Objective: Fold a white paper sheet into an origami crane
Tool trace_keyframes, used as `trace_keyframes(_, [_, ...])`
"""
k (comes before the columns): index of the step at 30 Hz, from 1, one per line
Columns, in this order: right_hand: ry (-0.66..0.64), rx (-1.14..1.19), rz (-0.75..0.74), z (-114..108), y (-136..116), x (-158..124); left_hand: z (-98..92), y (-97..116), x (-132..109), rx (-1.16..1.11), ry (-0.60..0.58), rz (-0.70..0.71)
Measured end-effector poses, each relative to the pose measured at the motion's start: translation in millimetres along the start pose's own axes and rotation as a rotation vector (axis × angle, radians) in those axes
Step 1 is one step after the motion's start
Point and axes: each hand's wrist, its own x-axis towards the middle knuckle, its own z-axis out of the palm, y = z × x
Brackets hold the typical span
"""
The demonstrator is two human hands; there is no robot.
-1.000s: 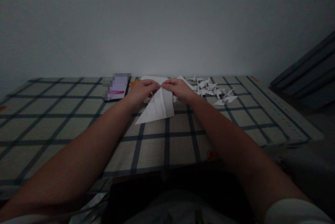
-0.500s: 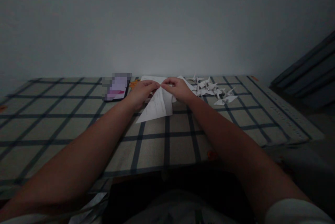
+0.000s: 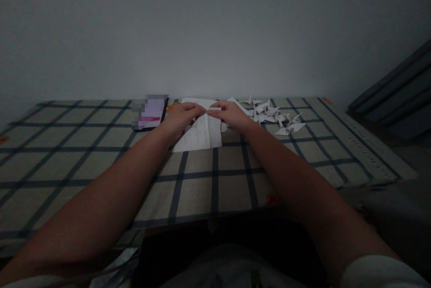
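Observation:
A partly folded sheet of white paper [image 3: 198,137] with faint print hangs from my fingertips over the checked cloth. My left hand [image 3: 181,120] pinches its top edge from the left, thumb and forefinger together. From the right, my right hand [image 3: 231,115] pinches the same edge, its fingertips meeting those of the left. A crease runs down the paper between a wide left part and a narrower curved flap at right. Behind both hands lies more white paper [image 3: 195,100], mostly covered by them.
Several folded paper cranes [image 3: 269,113] lie in a cluster to the right of my hands. A phone or tablet [image 3: 153,111], its screen lit, is on the left. The checked tablecloth [image 3: 232,189] reaches back to a grey wall [image 3: 215,32].
The paper's lower left corner has risen slightly and the sheet looks flatter. My right fingers have shifted a little, while both hands keep their pinch on the top edge.

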Motion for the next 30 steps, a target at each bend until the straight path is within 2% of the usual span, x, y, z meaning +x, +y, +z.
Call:
trace_keyframes(4, [0.028,-0.147,-0.102,-0.7,-1.7,0.2,1.1,-3.9,2.0,0.039,0.033,0.017])
trace_keyframes(8, [0.058,-0.235,-0.206,0.3,-1.5,1.9,3.4,-6.5,3.7,-0.027,0.042,-0.024])
trace_keyframes(10, [0.062,-0.186,-0.151,0.5,0.1,2.4,4.0,-5.4,3.1,-0.047,0.043,-0.025])
trace_keyframes(15, [-0.02,0.042,0.008,-0.9,2.8,0.8,2.3,-1.5,1.5,-0.019,0.034,-0.009])
trace_keyframes(24, [0.012,0.113,0.048,1.8,-6.1,-3.2,-1.2,-2.4,3.2,0.009,0.014,-0.025])
trace_keyframes(30, [-0.021,0.047,0.026,-0.5,-2.7,-2.9,0.4,0.5,1.0,0.028,0.038,0.012])
